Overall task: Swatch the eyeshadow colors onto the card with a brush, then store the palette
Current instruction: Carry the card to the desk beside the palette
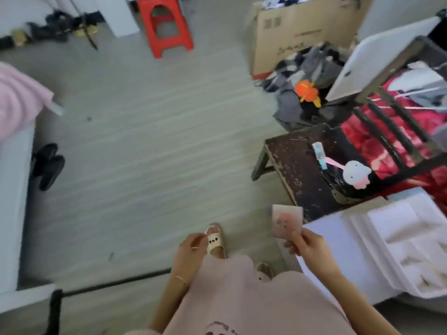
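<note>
The person stands over the floor, and the right hand point(305, 243) pinches a small pink item point(287, 221) by its lower edge, held upright in the air beside the white foam tray point(377, 243). It's blurred, so whether it's the palette or the card, I cannot tell. The left hand point(192, 245) hangs low by the thigh, fingers loosely curled, holding nothing I can make out. No brush shows in either hand. On the dark counter point(290, 163) lie a bluish tube point(319, 153) and a cartoon-headed trinket point(356, 174). My read: swatching looks finished, storing remains.
</note>
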The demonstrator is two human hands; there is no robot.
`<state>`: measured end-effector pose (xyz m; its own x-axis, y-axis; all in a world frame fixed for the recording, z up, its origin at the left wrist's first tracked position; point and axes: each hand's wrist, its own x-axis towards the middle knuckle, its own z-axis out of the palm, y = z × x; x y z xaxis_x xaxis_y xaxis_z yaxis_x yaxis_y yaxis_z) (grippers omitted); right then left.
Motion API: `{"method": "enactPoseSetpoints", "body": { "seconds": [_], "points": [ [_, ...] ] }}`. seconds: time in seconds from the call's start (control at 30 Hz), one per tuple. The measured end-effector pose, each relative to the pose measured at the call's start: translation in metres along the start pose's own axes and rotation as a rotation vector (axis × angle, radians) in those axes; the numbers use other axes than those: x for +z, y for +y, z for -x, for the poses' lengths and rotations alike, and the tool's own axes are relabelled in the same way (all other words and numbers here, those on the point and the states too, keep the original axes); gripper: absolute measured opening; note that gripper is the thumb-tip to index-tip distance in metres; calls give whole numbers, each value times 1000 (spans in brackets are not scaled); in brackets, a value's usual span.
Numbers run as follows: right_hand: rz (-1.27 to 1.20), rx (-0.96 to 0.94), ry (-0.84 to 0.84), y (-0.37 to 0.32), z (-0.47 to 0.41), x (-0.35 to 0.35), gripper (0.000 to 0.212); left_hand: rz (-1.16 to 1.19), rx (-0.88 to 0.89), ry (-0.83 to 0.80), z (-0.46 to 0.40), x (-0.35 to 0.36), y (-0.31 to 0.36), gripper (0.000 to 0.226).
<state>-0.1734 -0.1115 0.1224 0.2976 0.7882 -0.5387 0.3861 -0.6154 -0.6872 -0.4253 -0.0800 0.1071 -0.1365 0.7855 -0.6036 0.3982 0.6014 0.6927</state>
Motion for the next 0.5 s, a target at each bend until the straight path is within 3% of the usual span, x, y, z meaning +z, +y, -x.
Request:
{"method": "enactPoseSetpoints", "body": {
  "seconds": [0.17,0.5],
  "points": [
    [243,68,-32,-8,-31,7,28,73,-185,93,-29,-73,-40,11],
    [248,10,-37,-125,-101,103,31,155,-233,140,-126,-164,-19,11]
  ]
}}
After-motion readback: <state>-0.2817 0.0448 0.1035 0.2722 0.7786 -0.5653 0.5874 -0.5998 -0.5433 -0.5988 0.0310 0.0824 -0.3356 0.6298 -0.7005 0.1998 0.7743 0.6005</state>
